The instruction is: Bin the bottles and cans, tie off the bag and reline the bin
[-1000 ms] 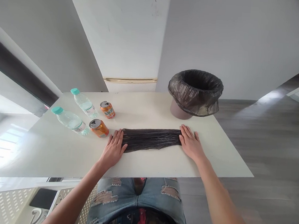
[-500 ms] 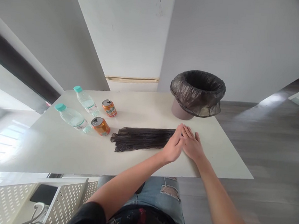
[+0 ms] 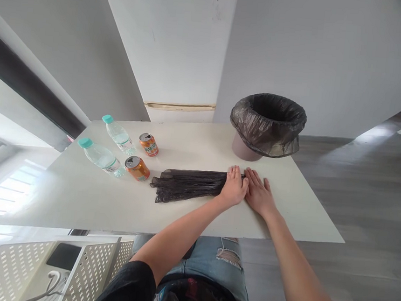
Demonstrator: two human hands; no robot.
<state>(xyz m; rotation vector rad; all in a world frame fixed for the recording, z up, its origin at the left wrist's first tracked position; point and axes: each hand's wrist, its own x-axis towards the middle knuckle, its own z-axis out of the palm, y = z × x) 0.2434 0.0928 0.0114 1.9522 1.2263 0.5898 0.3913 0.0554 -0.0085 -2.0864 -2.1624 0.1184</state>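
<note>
A dark translucent garbage bag (image 3: 190, 185), gathered into a long pleated strip, lies across the white table (image 3: 86, 206). Its loose, frilled end points left, towards the cans. My left hand (image 3: 234, 186) lies on the strip's right part with its fingers stretched forward. Right beside it, my right hand (image 3: 259, 193) rests palm down at the bag's right end, fingers straight and thumb apart. The thumb side of the left hand meets the right hand. What is under both palms is hidden.
Behind my hands stands a brownish trash bin (image 3: 246, 150) with a dark bag liner (image 3: 269, 128) folded over its rim. Two orange cans (image 3: 137, 168) and two clear bottles (image 3: 101, 157) with turquoise caps stand at the left. Perforated white baskets (image 3: 88, 272) sit below the table's front edge.
My left hand has turned from standing on edge against the right hand to lying flatter on the bag, slightly further left. My right hand stays in place.
</note>
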